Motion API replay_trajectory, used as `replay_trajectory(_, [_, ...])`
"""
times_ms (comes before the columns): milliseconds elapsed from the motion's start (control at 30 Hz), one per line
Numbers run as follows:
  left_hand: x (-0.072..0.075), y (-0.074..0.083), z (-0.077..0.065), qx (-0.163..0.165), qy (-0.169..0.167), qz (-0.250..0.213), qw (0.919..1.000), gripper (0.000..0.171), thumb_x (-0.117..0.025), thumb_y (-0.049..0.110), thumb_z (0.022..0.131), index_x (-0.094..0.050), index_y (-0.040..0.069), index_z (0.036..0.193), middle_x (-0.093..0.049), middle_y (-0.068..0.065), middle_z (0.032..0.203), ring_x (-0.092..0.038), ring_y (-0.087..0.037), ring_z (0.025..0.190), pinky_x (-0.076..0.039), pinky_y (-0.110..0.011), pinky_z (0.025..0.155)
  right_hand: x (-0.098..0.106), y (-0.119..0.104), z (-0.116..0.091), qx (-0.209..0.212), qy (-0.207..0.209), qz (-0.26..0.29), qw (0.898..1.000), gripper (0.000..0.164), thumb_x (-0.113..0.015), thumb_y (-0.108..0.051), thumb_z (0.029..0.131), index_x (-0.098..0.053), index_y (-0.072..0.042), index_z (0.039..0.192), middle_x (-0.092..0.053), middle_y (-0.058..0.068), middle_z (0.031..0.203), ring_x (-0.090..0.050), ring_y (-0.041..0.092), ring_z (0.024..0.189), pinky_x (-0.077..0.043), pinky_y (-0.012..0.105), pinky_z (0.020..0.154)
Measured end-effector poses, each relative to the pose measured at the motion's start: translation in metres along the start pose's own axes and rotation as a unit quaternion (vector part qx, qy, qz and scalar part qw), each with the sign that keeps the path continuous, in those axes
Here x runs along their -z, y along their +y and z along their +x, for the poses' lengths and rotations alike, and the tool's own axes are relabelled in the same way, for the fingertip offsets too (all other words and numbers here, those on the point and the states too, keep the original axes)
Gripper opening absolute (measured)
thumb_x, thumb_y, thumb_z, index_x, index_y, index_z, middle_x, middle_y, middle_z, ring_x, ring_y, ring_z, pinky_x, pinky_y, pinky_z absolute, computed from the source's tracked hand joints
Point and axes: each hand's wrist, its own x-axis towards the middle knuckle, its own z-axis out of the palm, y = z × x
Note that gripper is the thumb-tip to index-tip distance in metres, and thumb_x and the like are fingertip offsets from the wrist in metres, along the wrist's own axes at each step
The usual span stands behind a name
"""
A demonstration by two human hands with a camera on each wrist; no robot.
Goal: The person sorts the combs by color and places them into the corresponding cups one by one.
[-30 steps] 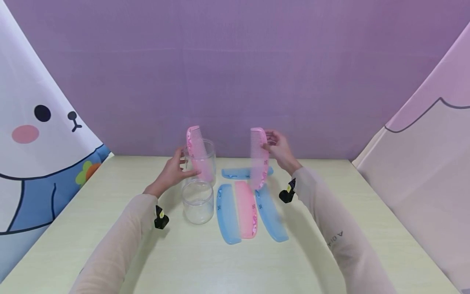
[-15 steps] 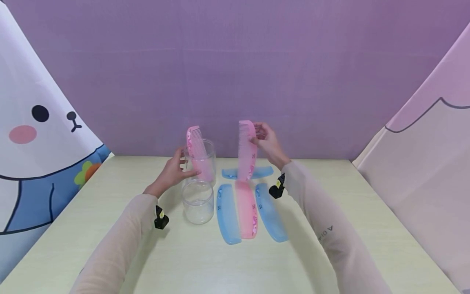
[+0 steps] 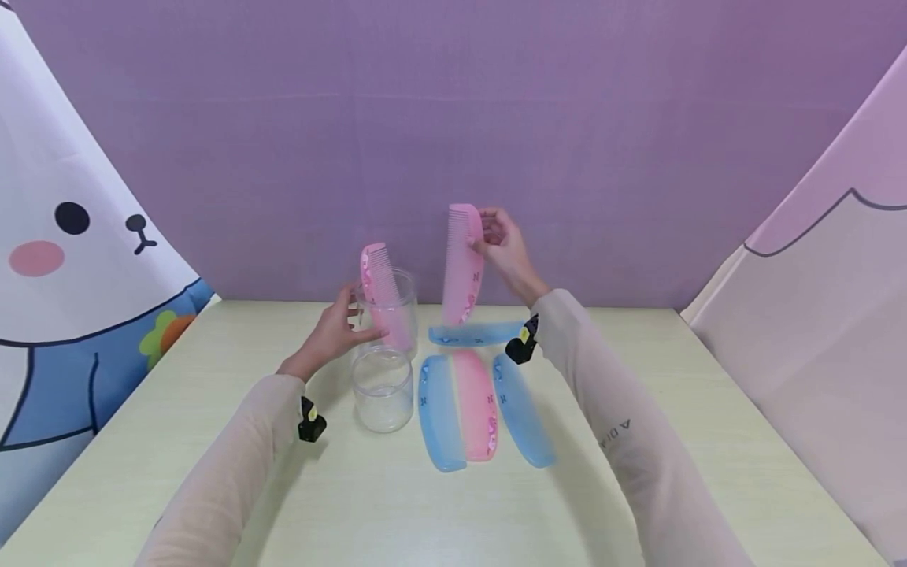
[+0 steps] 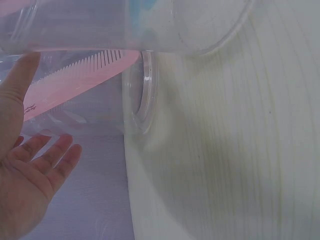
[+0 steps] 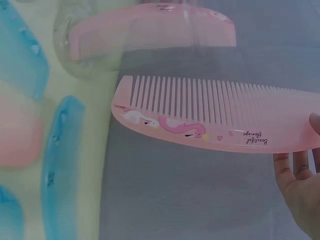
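Observation:
My right hand (image 3: 505, 250) pinches a pink comb (image 3: 463, 260) by its back, between thumb and fingers. The comb hangs upright above the far table edge, flamingo print showing in the right wrist view. At the left, my left hand (image 3: 333, 331) holds the rear clear jar (image 3: 405, 293), thumb in front and fingers at its far side. Inside that jar a second pink comb (image 3: 375, 272) leans, its upper end sticking out above the rim. Directly in front of it stands another clear jar (image 3: 383, 402), in which I see nothing.
On the table (image 3: 538, 512) lie a blue comb (image 3: 439, 413), a pink comb (image 3: 476, 405) and another blue comb (image 3: 523, 409), roughly side by side. A further blue comb (image 3: 475, 335) lies crosswise behind them. A purple cloth (image 3: 567, 157) hangs at the back.
My right hand has lifted the pink comb higher and carried it left, toward the jars. My left hand, the jars and the combs on the table have stayed put.

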Motion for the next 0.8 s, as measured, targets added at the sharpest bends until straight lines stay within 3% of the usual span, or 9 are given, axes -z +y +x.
replay_trajectory(267, [-0.001, 0.000, 0.001, 0.007, -0.002, -0.002, 1.0000, 0.101, -0.076, 0.031, 0.074, -0.008, 0.011, 0.146, -0.030, -0.022, 0.143, -0.041, -0.041, 0.124, -0.044, -0.052, 0.096, -0.005, -0.017, 0.011, 0.034, 0.021, 0.026, 0.999, 0.035, -0.056, 0.007, 0.084, -0.049, -0.007, 0.116, -0.057, 0.010, 0.106, -0.056, 0.018, 0.087, -0.050, 0.027, 0.076])
replay_trajectory(533, [-0.001, 0.000, 0.001, 0.008, -0.004, -0.005, 0.9999, 0.103, -0.076, 0.033, 0.073, -0.006, 0.013, 0.146, -0.028, -0.020, 0.146, -0.040, -0.041, 0.124, -0.043, -0.053, 0.096, -0.011, -0.035, 0.021, 0.048, 0.049, 0.061, 0.996, 0.035, -0.061, 0.006, 0.082, -0.051, -0.009, 0.112, -0.060, 0.008, 0.103, -0.057, 0.017, 0.086, -0.051, 0.028, 0.078])
replay_trajectory(800, [-0.001, 0.000, 0.001, 0.014, -0.007, -0.004, 0.9999, 0.101, -0.075, 0.033, 0.074, -0.008, 0.012, 0.145, -0.028, -0.020, 0.145, -0.040, -0.041, 0.125, -0.044, -0.052, 0.096, -0.019, -0.051, 0.028, 0.070, 0.040, 0.084, 0.993, 0.035, -0.062, 0.005, 0.081, -0.051, -0.010, 0.111, -0.061, 0.011, 0.105, -0.060, 0.019, 0.087, -0.053, 0.031, 0.079])
